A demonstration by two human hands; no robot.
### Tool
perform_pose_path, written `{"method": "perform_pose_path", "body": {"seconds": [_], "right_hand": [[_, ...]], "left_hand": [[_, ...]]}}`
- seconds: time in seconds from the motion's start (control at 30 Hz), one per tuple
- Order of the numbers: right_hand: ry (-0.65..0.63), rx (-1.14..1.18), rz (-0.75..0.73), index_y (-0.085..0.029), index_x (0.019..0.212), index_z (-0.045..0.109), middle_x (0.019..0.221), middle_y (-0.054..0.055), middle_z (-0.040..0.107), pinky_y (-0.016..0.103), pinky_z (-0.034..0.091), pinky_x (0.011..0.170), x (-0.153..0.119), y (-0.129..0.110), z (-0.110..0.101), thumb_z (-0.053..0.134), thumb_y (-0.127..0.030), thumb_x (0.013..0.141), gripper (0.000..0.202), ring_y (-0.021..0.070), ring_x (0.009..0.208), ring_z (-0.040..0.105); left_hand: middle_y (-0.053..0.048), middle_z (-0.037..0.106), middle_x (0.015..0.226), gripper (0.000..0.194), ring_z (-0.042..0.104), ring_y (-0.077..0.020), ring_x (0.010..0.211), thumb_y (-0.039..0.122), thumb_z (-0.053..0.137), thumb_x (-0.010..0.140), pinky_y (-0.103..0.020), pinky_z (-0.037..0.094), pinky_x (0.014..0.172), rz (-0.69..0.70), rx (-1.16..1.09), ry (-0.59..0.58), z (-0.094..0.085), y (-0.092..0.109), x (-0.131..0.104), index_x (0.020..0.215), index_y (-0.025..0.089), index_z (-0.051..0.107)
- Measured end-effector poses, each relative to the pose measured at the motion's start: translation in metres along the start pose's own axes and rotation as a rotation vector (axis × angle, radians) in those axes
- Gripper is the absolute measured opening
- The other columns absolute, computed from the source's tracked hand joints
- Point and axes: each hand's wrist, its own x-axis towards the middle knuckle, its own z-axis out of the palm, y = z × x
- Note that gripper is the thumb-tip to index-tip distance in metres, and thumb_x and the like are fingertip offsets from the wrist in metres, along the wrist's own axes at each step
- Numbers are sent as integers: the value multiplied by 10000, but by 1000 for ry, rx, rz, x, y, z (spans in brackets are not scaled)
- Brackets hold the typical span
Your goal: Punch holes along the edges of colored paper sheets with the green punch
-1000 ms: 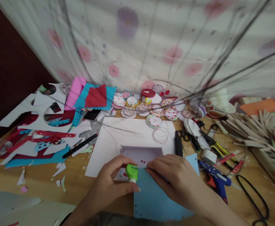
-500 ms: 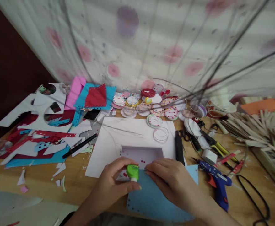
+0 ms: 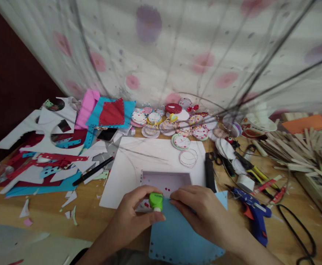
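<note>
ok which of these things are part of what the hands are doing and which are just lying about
In use:
- green punch, in the left hand
- blue sheet, held by the right hand
- shallow box just beyond the hands, probably

Apparently just lying about:
- blue glue gun
- black pen
- wooden sticks
- decorated discs

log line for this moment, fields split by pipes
left hand: holds green punch | right hand: holds blue sheet | beyond hands: open box, red bits inside
</note>
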Motion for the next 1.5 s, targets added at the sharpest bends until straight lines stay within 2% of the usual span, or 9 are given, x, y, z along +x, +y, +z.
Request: {"method": "perform_pose_path", "body": {"seconds": [0.47,0.67,0.77,0.8,0.87,0.93,1.13,1.33,1.5], "right_hand": [[-34,13,29,-194,892,614,742,23,647,256,378,628,1,0,0,436,-200,963,193,160,685,597],[-61,29,53,-197,868,613,738,15,648,253,393,618,6,1,0,454,-214,961,185,157,675,605],[-82,63,77,-201,983,612,871,39,689,275,445,685,8,2,-4,474,-284,959,162,184,793,646],[-85,81,83,-199,1071,593,971,61,695,297,463,739,9,2,-6,512,-336,941,206,203,877,652],[-99,107,82,-181,1250,502,1169,119,650,358,470,840,12,1,-8,635,-463,839,516,258,1037,623],[-140,136,61,-178,1312,457,1228,141,623,388,470,869,18,0,-8,731,-487,736,710,291,1087,604],[-143,313,46,-209,1165,592,1023,44,707,306,483,812,36,-2,0,703,-217,778,403,218,948,656],[-138,392,114,-193,1062,655,961,17,723,285,487,792,38,-1,1,746,-140,728,351,207,896,666],[-141,413,108,-205,1050,656,951,16,722,301,490,822,39,1,2,736,-180,750,312,205,889,667]], "left_hand": [[-40,673,1016,362,619,-218,970,311,752,706,-266,507,812,1,11,6,2,-4,0,1039,218,644],[-25,679,945,263,624,-191,893,299,722,744,-253,496,790,123,145,88,5,-8,4,981,210,654],[-26,687,917,225,629,-187,857,293,697,769,-257,490,771,153,179,105,6,-7,7,970,201,653],[-30,690,920,220,631,-190,858,289,689,775,-263,489,772,158,190,110,6,-6,8,972,199,652],[-39,696,921,217,633,-200,862,285,685,774,-277,487,778,172,212,113,7,-4,10,969,193,655],[-38,701,890,205,634,-204,837,263,697,753,-282,487,766,191,235,118,10,-3,12,941,189,662],[-46,711,917,211,640,-208,868,158,637,741,-282,492,785,246,235,159,14,-5,19,949,176,666],[-57,716,894,190,645,-211,843,174,648,737,-290,501,766,240,217,165,14,-8,22,925,167,675],[-50,723,886,187,648,-207,829,173,658,728,-285,504,755,234,226,157,14,-8,23,914,177,686]]}}
